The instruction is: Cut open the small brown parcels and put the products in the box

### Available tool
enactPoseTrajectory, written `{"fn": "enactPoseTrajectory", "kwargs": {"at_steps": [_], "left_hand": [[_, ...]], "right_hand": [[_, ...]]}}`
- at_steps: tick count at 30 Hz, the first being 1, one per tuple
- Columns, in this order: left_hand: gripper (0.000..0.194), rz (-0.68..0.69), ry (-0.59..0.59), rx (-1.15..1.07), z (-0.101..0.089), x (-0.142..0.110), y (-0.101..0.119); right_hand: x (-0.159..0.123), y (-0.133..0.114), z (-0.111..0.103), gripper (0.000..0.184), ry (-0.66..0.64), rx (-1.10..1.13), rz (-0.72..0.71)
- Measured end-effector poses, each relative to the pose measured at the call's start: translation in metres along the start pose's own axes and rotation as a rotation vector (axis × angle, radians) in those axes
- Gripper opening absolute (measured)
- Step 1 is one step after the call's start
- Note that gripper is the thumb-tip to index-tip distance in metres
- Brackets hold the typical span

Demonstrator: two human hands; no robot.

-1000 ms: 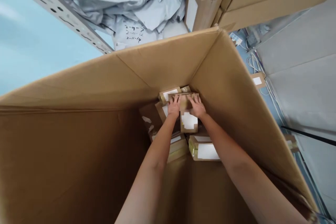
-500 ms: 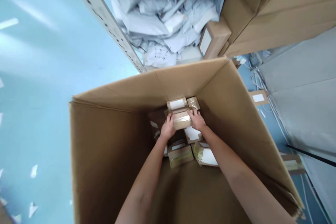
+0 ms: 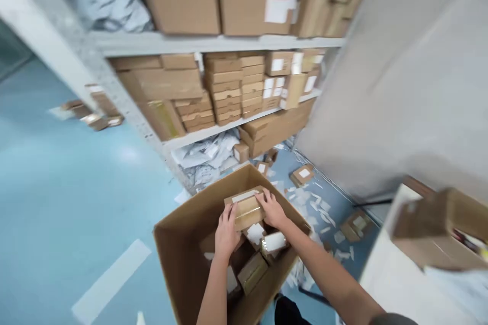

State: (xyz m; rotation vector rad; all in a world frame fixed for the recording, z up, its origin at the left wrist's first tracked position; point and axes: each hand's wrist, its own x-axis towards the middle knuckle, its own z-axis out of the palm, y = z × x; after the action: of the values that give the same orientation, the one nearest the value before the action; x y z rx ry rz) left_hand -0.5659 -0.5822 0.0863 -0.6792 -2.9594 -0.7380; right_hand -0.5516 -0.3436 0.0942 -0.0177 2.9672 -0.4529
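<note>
Between my two hands is a small taped cardboard box (image 3: 247, 212) with a white label on top. My left hand (image 3: 227, 231) grips its left end and my right hand (image 3: 271, 208) its right end. The box is raised near the rim of a large open carton (image 3: 183, 254). Lower in the carton, under my hands, lie several smaller boxes, among them a white-labelled box (image 3: 273, 242) and a brown taped box (image 3: 252, 272). My forearms hide part of the carton's inside.
A metal shelf (image 3: 213, 43) ahead carries stacked cardboard boxes (image 3: 226, 89) and grey plastic mailers (image 3: 208, 155). Paper scraps and a loose box (image 3: 302, 175) lie on the blue floor. On the right, a white table (image 3: 396, 259) bears an open box (image 3: 438, 228).
My hands have gone from resting on a box deep in the carton to gripping it at both ends and lifting it. The view has tilted up, showing more shelf and the right-hand table.
</note>
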Motion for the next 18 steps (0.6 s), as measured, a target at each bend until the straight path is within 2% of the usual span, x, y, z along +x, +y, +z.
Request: {"fn": "enactPoseTrajectory", "kwargs": {"at_steps": [2, 4, 6, 8, 10, 12, 15, 18], "left_hand": [[0.113, 0.108, 0.006, -0.018, -0.026, -0.01, 0.035], [0.11, 0.174, -0.015, -0.023, -0.04, -0.022, 0.074], [0.109, 0.227, -0.045, -0.024, -0.043, -0.035, 0.117], [0.108, 0.308, -0.088, -0.03, -0.037, -0.05, 0.164], [0.107, 0.424, -0.158, -0.038, -0.022, -0.065, 0.21], [0.106, 0.563, -0.255, -0.052, -0.001, -0.081, 0.254], [0.107, 0.739, -0.403, -0.076, 0.041, -0.11, 0.316], [0.107, 0.843, -0.528, -0.079, 0.087, -0.15, 0.378]], "right_hand": [[-0.048, 0.0, -0.039, 0.123, 0.042, 0.018, 0.051], [-0.099, 0.005, -0.069, 0.121, 0.088, 0.04, 0.109], [-0.152, 0.018, -0.089, 0.117, 0.149, 0.062, 0.186], [-0.21, 0.037, -0.097, 0.115, 0.215, 0.081, 0.29], [-0.272, 0.059, -0.095, 0.116, 0.27, 0.101, 0.409], [-0.335, 0.081, -0.082, 0.115, 0.322, 0.129, 0.529], [-0.427, 0.11, -0.053, 0.112, 0.387, 0.174, 0.703], [-0.511, 0.136, -0.024, 0.112, 0.399, 0.221, 0.885]]}}
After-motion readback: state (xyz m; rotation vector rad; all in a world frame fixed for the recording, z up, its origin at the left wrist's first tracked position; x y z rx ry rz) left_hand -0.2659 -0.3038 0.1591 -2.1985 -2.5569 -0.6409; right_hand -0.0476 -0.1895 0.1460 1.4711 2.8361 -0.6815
